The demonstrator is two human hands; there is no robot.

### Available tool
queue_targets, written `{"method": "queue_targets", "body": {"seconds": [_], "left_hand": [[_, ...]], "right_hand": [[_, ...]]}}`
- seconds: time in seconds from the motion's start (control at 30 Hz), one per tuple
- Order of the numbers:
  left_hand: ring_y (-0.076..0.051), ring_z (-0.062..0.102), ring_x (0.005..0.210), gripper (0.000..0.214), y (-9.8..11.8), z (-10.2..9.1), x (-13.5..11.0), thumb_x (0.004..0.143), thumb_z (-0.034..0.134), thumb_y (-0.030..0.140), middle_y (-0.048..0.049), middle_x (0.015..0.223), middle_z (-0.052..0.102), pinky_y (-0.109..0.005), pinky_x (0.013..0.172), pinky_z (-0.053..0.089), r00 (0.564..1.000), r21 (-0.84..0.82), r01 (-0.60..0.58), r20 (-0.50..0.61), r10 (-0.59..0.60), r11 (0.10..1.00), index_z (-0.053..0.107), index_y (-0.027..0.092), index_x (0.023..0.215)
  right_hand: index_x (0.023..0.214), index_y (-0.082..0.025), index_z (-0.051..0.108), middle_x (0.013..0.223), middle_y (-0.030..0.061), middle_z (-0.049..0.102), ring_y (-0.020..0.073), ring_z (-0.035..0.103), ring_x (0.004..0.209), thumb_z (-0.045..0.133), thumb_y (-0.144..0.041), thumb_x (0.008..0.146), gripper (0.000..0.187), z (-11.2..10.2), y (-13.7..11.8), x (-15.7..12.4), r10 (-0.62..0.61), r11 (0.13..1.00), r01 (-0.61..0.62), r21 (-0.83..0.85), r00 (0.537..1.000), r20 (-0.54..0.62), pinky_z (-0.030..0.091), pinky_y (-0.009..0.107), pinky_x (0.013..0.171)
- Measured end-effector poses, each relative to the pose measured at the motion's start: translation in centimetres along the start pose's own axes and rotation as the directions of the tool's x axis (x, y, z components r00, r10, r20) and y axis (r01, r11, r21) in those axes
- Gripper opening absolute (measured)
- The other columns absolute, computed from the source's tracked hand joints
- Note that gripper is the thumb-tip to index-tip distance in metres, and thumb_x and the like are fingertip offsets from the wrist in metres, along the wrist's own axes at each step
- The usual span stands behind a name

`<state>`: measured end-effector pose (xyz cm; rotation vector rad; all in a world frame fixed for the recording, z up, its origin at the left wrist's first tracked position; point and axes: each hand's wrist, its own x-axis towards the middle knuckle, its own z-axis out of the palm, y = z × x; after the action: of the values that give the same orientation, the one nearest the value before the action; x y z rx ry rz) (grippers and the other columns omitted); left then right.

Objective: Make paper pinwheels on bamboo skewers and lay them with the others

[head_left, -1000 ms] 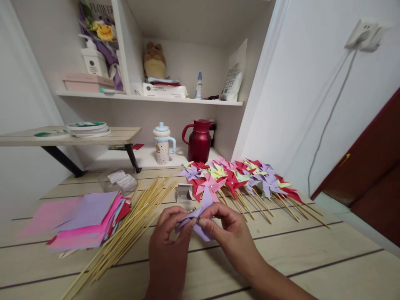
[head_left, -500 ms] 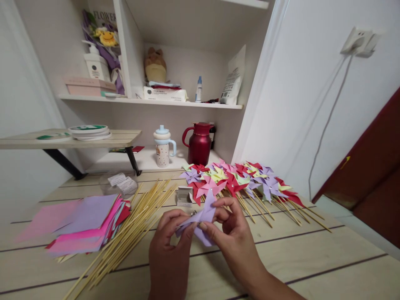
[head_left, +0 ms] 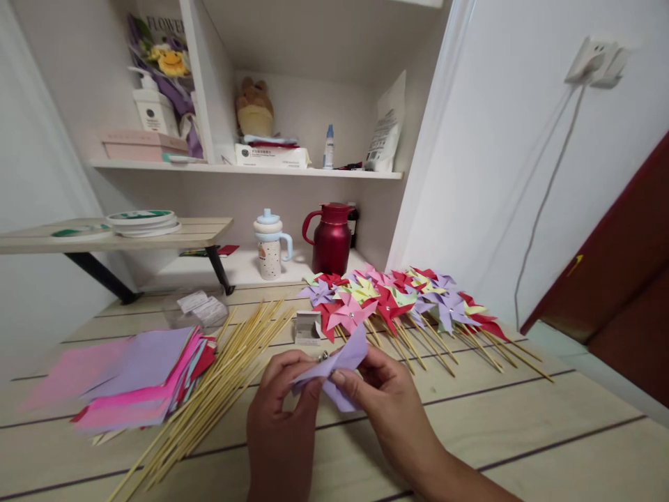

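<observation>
A purple paper pinwheel (head_left: 342, 369) is held above the table between both hands, its blades partly folded in. My left hand (head_left: 285, 401) pinches its left side between thumb and fingers. My right hand (head_left: 384, 394) grips the right side, with the thumb pressed near the centre. Small shiny metal bits show at the left fingertips, too small to name. Just beyond the hands sits a small open box (head_left: 307, 326). Finished pinwheels (head_left: 387, 303) in red, pink, purple, yellow and green lie on their sticks behind and to the right.
A bundle of thin wooden sticks (head_left: 224, 387) and a stack of coloured paper sheets (head_left: 141, 369) lie to the left. Behind them is a clear plastic container (head_left: 201, 308). A red jug (head_left: 332, 240), a cup with a handle (head_left: 269, 247) and a small raised stand (head_left: 203, 231) are at the back.
My right fingers have moved down along the purple paper, and its upper blade now leans further right. Both hands keep hold of it. The camera view has shifted slightly.
</observation>
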<state>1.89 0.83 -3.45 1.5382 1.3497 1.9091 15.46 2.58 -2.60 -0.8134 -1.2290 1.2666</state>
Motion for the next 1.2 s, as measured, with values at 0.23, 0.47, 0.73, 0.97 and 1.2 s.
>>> {"method": "queue_targets", "body": {"seconds": [0.23, 0.47, 0.73, 0.97, 1.2], "left_hand": [[-0.014, 0.065, 0.086, 0.003, -0.42, 0.27, -0.34, 0.076, 0.074, 0.028, 0.0008, 0.088, 0.069, -0.02, 0.074, 0.051, 0.997, 0.0, 0.063, 0.039, -0.063, 0.998, 0.075, 0.027, 0.073], [-0.016, 0.064, 0.083, 0.008, -0.13, 0.28, -0.22, 0.074, 0.074, 0.032, -0.001, 0.086, 0.068, -0.023, 0.072, 0.052, 0.994, -0.007, 0.111, 0.017, -0.111, 0.994, 0.075, 0.025, 0.072], [-0.016, 0.064, 0.084, 0.007, 0.03, 0.11, -0.08, 0.075, 0.073, 0.029, -0.0006, 0.087, 0.069, -0.021, 0.072, 0.052, 0.997, -0.028, 0.08, 0.02, -0.08, 0.996, 0.074, 0.024, 0.071], [-0.014, 0.063, 0.084, 0.005, -0.26, 0.07, -0.28, 0.076, 0.071, 0.022, 0.0015, 0.089, 0.068, -0.021, 0.075, 0.049, 0.995, -0.031, 0.089, 0.057, -0.087, 0.996, 0.074, 0.026, 0.075], [-0.018, 0.062, 0.086, 0.007, -0.16, 0.25, -0.19, 0.076, 0.069, 0.026, -0.0011, 0.087, 0.068, -0.025, 0.077, 0.049, 0.984, -0.02, 0.16, 0.082, -0.158, 0.987, 0.076, 0.025, 0.077]], "right_hand": [[0.088, -0.022, 0.076, 0.082, 0.0018, 0.073, 0.0161, 0.06, 0.074, 0.079, -0.03, 0.074, 0.016, -0.2, 0.11, -0.01, -0.046, 0.996, 0.043, -0.077, 0.998, -0.047, 0.049, 0.027, 0.068], [0.092, -0.022, 0.075, 0.086, 0.0025, 0.075, 0.0164, 0.063, 0.076, 0.08, -0.029, 0.074, 0.02, 0.02, 0.04, 0.03, 0.0, 1.0, 0.0, 0.025, 1.0, -0.009, 0.051, 0.027, 0.069], [0.092, -0.023, 0.075, 0.087, 0.0015, 0.074, 0.0161, 0.065, 0.078, 0.081, -0.029, 0.073, 0.02, -0.02, 0.3, -0.17, 0.019, 0.996, -0.02, 0.081, 1.0, 0.014, 0.051, 0.026, 0.072], [0.089, -0.021, 0.074, 0.078, 0.0007, 0.07, 0.0137, 0.057, 0.069, 0.08, -0.031, 0.073, 0.02, -0.11, 0.21, 0.07, 0.007, 1.0, -0.007, -0.002, 1.0, -0.024, 0.047, 0.024, 0.063], [0.087, -0.021, 0.074, 0.079, 0.0009, 0.07, 0.0145, 0.058, 0.07, 0.079, -0.029, 0.074, 0.017, -0.11, 0.25, 0.22, -0.019, 0.999, 0.018, -0.03, 0.999, -0.035, 0.048, 0.025, 0.065]]}}
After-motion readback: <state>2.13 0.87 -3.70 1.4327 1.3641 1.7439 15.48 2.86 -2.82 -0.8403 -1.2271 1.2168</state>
